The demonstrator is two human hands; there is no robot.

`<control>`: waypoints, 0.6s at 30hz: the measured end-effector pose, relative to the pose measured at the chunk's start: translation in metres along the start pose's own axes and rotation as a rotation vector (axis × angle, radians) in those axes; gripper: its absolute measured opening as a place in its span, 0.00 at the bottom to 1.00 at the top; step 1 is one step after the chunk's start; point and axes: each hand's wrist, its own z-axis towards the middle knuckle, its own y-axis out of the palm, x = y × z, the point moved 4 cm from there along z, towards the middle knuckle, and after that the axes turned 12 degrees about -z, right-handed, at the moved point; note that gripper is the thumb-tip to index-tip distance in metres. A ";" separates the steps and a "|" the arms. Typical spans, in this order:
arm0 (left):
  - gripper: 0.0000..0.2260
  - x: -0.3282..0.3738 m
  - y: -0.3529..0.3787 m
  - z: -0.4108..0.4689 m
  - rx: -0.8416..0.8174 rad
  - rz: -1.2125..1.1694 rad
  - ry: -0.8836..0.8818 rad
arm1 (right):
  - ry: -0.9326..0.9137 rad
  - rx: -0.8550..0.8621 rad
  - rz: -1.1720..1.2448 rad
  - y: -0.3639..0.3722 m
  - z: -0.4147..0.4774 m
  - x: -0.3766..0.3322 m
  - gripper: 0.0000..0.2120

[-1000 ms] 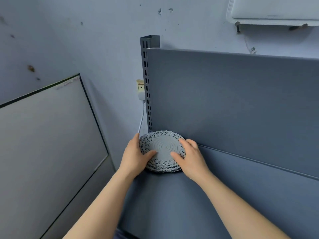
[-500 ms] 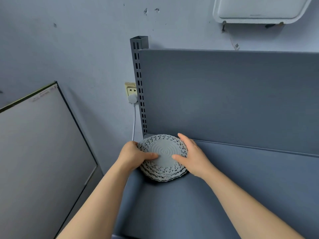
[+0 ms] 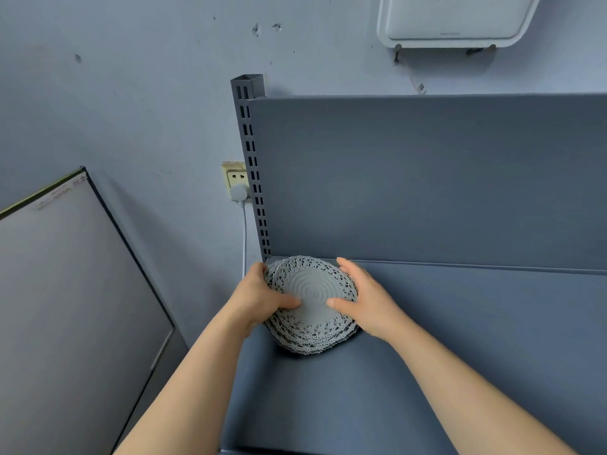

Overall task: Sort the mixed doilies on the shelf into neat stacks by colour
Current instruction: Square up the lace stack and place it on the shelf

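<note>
Both hands have closed tighter around shelf's doily stack.

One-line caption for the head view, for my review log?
Both hands, left hand and right hand, square up a stack of grey doilies in the shelf's back-left corner.

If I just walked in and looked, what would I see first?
You'd spot the stack of grey lacy doilies in the back left corner of the dark shelf. The left hand and right hand press on its two sides. High on the wall hangs a white box.
</note>
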 end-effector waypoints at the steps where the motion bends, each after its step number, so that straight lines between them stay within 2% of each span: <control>1: 0.30 -0.001 0.000 -0.002 -0.020 -0.049 0.022 | 0.003 -0.004 0.006 0.000 0.000 0.002 0.38; 6: 0.24 0.009 0.003 -0.021 -0.110 -0.270 0.200 | 0.071 -0.019 0.185 -0.009 -0.006 0.008 0.44; 9: 0.22 0.024 0.017 -0.031 -0.180 -0.295 0.291 | 0.052 0.051 0.342 -0.026 -0.022 0.011 0.34; 12: 0.21 0.033 0.041 -0.038 -0.199 -0.218 0.358 | 0.102 0.198 0.364 -0.054 -0.047 0.018 0.25; 18: 0.19 0.042 0.134 -0.055 -0.358 -0.091 0.376 | 0.247 0.441 0.310 -0.123 -0.123 0.059 0.22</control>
